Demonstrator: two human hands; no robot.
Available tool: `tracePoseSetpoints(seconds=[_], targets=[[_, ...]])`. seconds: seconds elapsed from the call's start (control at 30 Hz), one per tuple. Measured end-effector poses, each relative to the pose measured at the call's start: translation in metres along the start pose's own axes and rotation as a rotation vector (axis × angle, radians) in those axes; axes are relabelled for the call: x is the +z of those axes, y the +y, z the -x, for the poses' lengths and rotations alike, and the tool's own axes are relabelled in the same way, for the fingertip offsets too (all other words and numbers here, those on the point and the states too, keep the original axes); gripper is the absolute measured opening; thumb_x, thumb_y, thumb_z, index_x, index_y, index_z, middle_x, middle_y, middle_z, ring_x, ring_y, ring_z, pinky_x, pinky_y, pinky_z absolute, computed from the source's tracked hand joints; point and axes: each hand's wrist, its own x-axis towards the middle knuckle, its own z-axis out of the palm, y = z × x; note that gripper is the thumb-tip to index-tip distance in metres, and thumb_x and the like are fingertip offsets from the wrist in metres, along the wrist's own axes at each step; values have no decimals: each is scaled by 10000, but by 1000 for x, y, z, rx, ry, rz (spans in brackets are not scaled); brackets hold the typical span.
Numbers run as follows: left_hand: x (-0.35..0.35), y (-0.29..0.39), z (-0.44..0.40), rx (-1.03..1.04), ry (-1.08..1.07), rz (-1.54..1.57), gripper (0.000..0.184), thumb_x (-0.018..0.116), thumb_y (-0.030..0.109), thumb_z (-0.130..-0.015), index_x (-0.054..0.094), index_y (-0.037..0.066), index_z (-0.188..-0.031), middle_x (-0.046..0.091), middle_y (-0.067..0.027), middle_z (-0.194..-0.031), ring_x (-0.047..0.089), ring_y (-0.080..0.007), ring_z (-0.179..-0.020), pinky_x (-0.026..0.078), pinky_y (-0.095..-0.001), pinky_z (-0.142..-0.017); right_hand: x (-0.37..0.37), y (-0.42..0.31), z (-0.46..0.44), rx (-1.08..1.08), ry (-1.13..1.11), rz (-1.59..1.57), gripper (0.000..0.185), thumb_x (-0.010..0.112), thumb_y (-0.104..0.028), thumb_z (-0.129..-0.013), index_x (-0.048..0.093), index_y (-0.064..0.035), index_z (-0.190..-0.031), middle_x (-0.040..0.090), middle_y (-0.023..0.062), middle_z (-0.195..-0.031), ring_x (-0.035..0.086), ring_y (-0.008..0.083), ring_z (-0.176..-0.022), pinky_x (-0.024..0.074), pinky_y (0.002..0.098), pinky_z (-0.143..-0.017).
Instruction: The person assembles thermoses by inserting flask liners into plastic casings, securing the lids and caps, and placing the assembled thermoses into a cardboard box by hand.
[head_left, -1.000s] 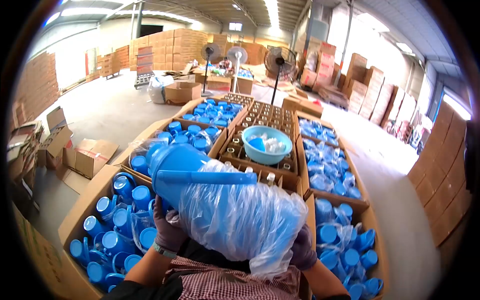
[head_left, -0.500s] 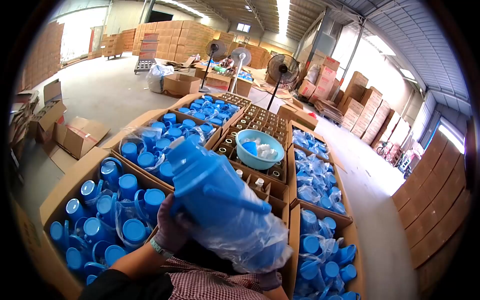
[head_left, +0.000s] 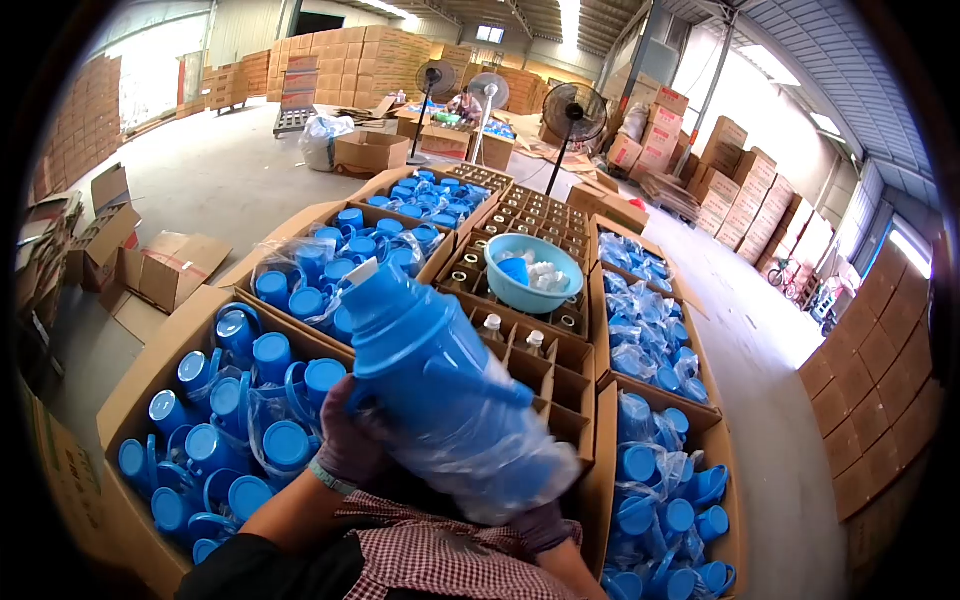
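L grip [head_left: 355, 440] clasps flask [head_left: 425, 350] near its top; R grip [head_left: 540, 525] is by the base, fingers hidden, can't tell if closed; flask's tilted, top to the L, btwn L box [head_left: 158, 365] & bottles [head_left: 534, 343]. Best w/ base well supported, as loose plastic [head_left: 490, 450] may slip; hdl [head_left: 475, 381] clear of box edges.
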Motion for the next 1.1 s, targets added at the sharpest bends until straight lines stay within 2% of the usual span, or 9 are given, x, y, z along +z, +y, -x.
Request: tracePoseSetpoints(seconds=[0.17, 0.3, 0.4, 0.43, 0.53, 0.77, 0.8, 0.93, 1.1], targets=[[-33, 23, 0, 184, 34, -176, 451, 532, 426, -995, 639, 126, -1314, 635, 15, -833, 571, -120, -693, 450, -259, -626, -57, -3, 20, 79, 91, -2, 227, 710, -82, -847, 705, -7, -1061, 703, 146, -1066, 679, 317, -1017, 538, 421, -905], [19, 21, 10, 185, 236, -210, 447, 528, 549, -978, 641, 158, -1164, 561, 36, -745, 517, -139, -581, 406, -271, -535, -77, -35, 38, -169, 876, 256, 252, 687, -42, -867, 688, 1, -1114, 699, 151, -1082, 670, 305, -1056, 527, 413, -932], [1, 15, 5, 71, -192, -159, 529, 585, 459, -983, 566, 123, -1391, 644, -59, -1059, 605, -158, -837, 491, -296, -732, -15, -27, 34, -202, 149, 421, 462, 652, -125, -910, 537, 62, -1316, 635, 161, -1250, 618, 284, -1175, 482, 375, -1003], [-5, 11, 2, 17, -407, -86, 583, 602, 441, -985, 553, 75, -1436, 664, -95, -1194, 642, -175, -966, 524, -309, -828, 9, -24, 33, -144, 85, 326, 508, 670, -159, -886, 532, 59, -1323, 627, 164, -1257, 616, 289, -1175, 482, 382, -1004], [56, 0, 13, -105, -359, -775, 643, 599, 364, -1009, 502, -52, -1490, 591, -156, -1442, 560, -195, -1303, 430, -332, -1118, 10, -17, 28, -39, 114, 218, 651, 725, -263, -816, 517, 52, -1346, 606, 171, -1278, 611, 305, -1176, 482, 406, -1006], [62, -63, 9, -339, -496, -1096, 652, 682, 359, -936, 544, 64, -1500, 703, -82, -1239, 649, -151, -1088, 515, -313, -981, -79, -78, 86, -108, 421, 343, 993, 852, -505, -653, 483, 36, -1399, 557, 189, -1327, 600, 341, -1179, 483, 460, -1012], [65, -82, 14, -140, -624, -1104, 642, 723, 340, -892, 584, 75, -1460, 709, -88, -1199, 653, -160, -1031, 517, -329, -969, -80, -93, 100, -140, 448, 365, 1042, 870, -540, -630, 478, 33, -1407, 550, 192, -1333, 599, 346, -1179, 483, 467, -1013], [83, -107, 21, -379, -763, -1137, 693, 804, 233, -792, 536, 142, -1424, 549, 0, -864, 526, -120, -800, 469, -299, -734, -79, -146, 168, -139, 359, 476, 1241, 943, -678, -537, 458, 24, -1437, 521, 202, -1361, 592, 367, -1180, 484, 498, -1016], [124, -165, -13, -747, -579, -719, 607, 745, 30, -844, 501, 70, -1398, 552, -2, -858, 548, -88, -735, 463, -228, -685, -85, -158, 199, 39, 240, 720, 1085, 976, -459, -552, 489, 20, -1395, 607, 193, -1265, 620, 332, -1165, 494, 463, -1023]])
